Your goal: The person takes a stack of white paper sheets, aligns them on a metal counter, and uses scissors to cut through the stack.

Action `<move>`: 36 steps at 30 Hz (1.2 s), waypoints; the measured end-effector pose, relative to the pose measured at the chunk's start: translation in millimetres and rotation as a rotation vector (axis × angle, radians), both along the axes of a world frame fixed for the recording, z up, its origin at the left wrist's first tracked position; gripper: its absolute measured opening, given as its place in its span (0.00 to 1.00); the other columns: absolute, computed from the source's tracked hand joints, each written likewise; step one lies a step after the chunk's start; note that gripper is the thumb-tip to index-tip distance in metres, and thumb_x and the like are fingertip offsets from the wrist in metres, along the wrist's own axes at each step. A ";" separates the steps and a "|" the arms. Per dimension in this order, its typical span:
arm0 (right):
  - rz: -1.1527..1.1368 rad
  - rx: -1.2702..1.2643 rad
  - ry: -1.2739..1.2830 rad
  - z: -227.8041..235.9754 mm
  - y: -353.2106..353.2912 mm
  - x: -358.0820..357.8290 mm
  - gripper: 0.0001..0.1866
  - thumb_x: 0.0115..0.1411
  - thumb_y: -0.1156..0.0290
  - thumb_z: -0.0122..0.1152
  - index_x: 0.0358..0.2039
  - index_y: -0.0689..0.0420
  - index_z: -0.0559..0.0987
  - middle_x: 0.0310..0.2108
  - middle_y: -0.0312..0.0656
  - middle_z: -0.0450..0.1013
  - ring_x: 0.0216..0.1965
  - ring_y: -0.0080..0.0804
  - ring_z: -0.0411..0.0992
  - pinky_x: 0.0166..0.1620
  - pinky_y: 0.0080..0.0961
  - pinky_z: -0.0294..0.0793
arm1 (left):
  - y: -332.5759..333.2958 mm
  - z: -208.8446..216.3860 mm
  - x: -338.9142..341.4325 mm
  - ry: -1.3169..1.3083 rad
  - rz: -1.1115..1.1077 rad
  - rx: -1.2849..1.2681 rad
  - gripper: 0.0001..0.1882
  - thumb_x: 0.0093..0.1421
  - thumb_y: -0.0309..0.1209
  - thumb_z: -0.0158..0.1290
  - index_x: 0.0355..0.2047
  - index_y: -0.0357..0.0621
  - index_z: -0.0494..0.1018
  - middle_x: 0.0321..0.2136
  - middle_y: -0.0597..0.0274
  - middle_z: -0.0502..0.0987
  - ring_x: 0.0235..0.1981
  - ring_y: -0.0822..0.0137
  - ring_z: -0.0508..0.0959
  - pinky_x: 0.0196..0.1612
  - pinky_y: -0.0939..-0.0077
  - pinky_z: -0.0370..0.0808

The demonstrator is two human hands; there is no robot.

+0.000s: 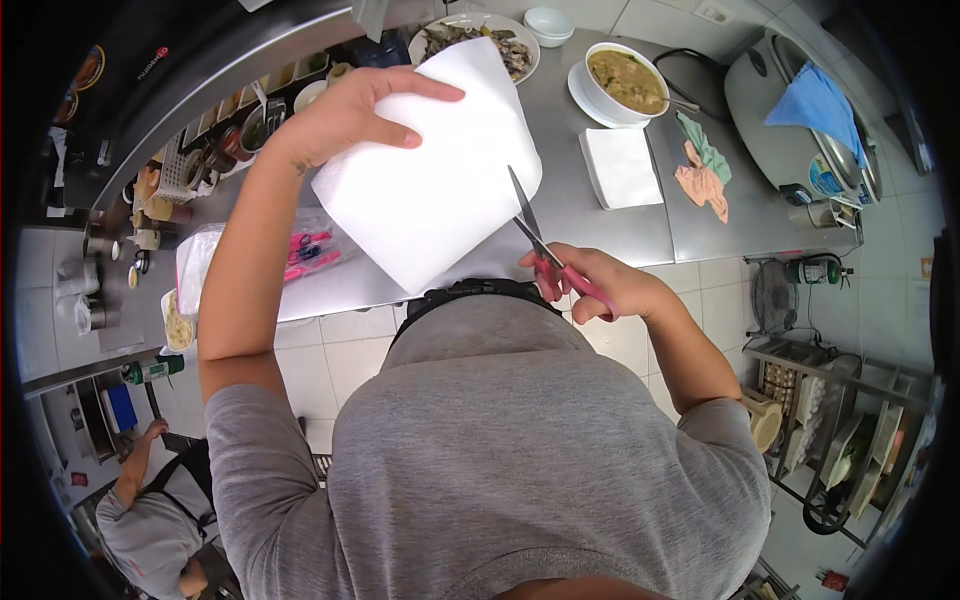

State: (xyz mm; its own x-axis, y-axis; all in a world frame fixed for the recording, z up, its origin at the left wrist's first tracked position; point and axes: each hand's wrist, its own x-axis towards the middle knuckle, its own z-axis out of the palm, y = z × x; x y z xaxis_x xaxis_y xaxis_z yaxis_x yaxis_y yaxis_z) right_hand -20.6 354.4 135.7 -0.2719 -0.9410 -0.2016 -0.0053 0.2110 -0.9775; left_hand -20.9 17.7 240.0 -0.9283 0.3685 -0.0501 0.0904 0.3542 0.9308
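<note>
My left hand (pixel 360 115) grips the upper left edge of a large white paper sheet (pixel 440 170), thumb on top and the other fingers partly behind it. In my right hand (pixel 600 280) is a pair of scissors (pixel 548 255) with pink handles. Their blades are spread at the sheet's lower right edge, one blade over the paper and the other lower down. Right of the sheet, a stack of white paper squares (pixel 620 168) lies on the steel counter (pixel 625 230).
A bowl of soup (pixel 625 80) with a spoon and a plate of food (pixel 475 45) stand at the back. Green and peach cloths (pixel 705 180) lie right, near a large grey cooker (pixel 790 110). Pink-handled items in a plastic bag (pixel 310 250) lie left. Another person (pixel 160 510) is at lower left.
</note>
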 end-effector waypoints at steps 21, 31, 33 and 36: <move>-0.105 0.028 -0.100 8.3 -7.2 -0.3 0.49 0.25 0.35 0.68 0.44 0.60 0.71 0.21 0.30 0.66 0.20 0.16 0.65 0.21 0.13 0.61 | 1.8 12.4 8.4 0.102 0.049 -0.146 0.27 0.42 0.18 0.58 0.47 0.46 0.75 0.43 0.65 0.72 0.43 0.70 0.73 0.49 0.81 0.68; -0.153 0.159 0.092 2.6 -10.9 -0.5 0.38 0.32 0.48 0.75 0.38 0.61 0.73 0.17 0.30 0.66 0.16 0.16 0.62 0.19 0.15 0.60 | -5.1 13.3 11.5 0.059 0.068 -0.167 0.28 0.42 0.19 0.59 0.47 0.46 0.75 0.43 0.64 0.72 0.42 0.70 0.72 0.49 0.80 0.68; -0.138 0.077 0.044 7.1 -18.2 0.9 0.38 0.32 0.47 0.75 0.38 0.61 0.73 0.18 0.30 0.66 0.17 0.16 0.63 0.20 0.15 0.61 | -5.3 13.5 13.3 0.019 0.062 -0.087 0.28 0.42 0.19 0.59 0.48 0.46 0.75 0.43 0.64 0.73 0.42 0.70 0.72 0.49 0.80 0.68; -0.104 -0.038 -0.007 6.6 -25.0 -1.2 0.39 0.32 0.47 0.75 0.38 0.62 0.73 0.18 0.31 0.67 0.20 0.17 0.65 0.23 0.15 0.62 | 1.0 12.8 14.5 0.058 0.026 -0.110 0.29 0.42 0.19 0.59 0.48 0.46 0.75 0.43 0.64 0.73 0.42 0.71 0.72 0.49 0.80 0.68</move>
State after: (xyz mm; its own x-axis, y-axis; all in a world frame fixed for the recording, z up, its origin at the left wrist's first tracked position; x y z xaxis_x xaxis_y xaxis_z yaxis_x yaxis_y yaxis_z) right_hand -21.7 329.4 142.3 -0.3676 -0.9146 -0.1687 0.0213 0.1731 -0.9847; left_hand -6.4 18.7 252.8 -0.9400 0.3393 -0.0348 0.1324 0.4572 0.8795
